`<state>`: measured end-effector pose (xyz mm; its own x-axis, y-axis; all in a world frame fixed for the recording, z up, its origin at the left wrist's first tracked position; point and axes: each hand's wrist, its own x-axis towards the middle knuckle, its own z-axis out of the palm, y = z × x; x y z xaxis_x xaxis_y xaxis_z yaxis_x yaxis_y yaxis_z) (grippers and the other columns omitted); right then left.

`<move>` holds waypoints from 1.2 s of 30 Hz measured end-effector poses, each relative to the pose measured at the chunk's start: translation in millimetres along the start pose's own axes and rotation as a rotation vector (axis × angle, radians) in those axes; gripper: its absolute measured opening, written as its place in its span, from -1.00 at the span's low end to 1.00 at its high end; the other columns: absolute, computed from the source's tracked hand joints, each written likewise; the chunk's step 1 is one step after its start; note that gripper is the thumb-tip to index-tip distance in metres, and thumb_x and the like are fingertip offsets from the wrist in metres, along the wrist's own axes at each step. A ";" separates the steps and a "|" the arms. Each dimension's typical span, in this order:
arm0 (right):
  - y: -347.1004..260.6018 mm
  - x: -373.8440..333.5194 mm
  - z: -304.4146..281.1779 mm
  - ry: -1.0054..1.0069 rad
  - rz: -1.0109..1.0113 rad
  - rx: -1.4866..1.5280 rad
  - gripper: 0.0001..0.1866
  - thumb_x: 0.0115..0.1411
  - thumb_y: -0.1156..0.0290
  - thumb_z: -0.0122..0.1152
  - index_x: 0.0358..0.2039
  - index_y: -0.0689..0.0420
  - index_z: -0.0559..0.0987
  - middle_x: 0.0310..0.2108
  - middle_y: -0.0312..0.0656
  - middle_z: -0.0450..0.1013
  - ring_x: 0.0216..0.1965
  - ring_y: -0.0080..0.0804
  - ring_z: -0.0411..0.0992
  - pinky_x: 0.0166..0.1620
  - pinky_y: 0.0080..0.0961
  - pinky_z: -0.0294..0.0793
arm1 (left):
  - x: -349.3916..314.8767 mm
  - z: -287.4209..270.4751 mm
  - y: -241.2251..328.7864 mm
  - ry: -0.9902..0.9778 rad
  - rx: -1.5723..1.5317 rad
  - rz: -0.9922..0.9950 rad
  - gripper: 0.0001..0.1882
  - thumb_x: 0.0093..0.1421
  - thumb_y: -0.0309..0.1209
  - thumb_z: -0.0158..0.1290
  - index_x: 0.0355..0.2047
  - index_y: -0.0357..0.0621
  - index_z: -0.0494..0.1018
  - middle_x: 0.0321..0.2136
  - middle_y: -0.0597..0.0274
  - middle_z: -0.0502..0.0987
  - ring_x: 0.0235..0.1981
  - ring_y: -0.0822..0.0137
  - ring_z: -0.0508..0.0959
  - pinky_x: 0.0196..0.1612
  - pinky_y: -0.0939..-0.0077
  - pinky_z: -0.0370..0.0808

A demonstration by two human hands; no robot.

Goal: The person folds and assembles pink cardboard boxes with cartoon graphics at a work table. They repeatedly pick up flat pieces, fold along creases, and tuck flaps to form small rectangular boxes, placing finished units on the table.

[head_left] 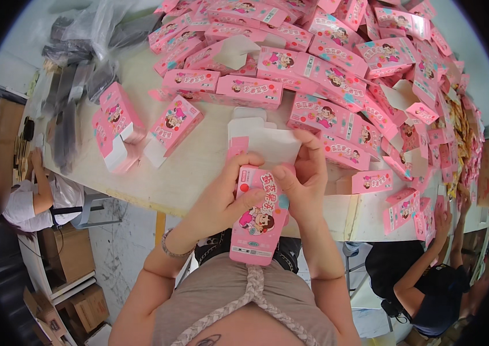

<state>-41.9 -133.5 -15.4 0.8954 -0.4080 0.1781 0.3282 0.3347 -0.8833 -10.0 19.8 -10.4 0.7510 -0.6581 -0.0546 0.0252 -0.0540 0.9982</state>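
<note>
A pink carton (pixel 259 233) with a cartoon figure on its front stands in front of my body, its white inner flaps (pixel 270 145) open at the far end. My left hand (pixel 219 199) is closed round the carton's left side, thumb across the front. At the carton's upper right, my right hand (pixel 309 181) is closed on the edge, with its thumb near the opening and its fingers curled behind the white flap. What lies inside the carton is hidden from this angle.
A large heap of similar pink cartons (pixel 319 63) covers the table's far side and right. Two cartons (pixel 175 118) lie left of my hands, near dark packs in clear plastic (pixel 71 81). People sit at left (pixel 37 196) and right (pixel 429 282). Brown boxes (pixel 90 305) stand lower left.
</note>
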 end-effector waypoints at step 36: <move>-5.2 -5.2 -44.0 -0.381 0.258 -1.562 -0.17 -0.09 0.11 0.40 0.10 0.32 0.28 -0.25 0.05 0.45 -0.28 -0.05 0.46 -0.26 -0.30 0.48 | 3.0 -29.1 -55.8 0.423 0.177 0.035 -0.51 0.17 -0.51 -0.04 0.11 -0.25 0.15 0.11 0.00 0.19 0.16 0.18 0.24 0.13 0.31 0.30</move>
<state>-61.5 -170.4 -30.9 0.9716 -0.1792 -0.1547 -0.2288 -0.8790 -0.4183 10.0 42.7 -65.5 0.9537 -0.2991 0.0305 -0.0904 -0.1887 0.9779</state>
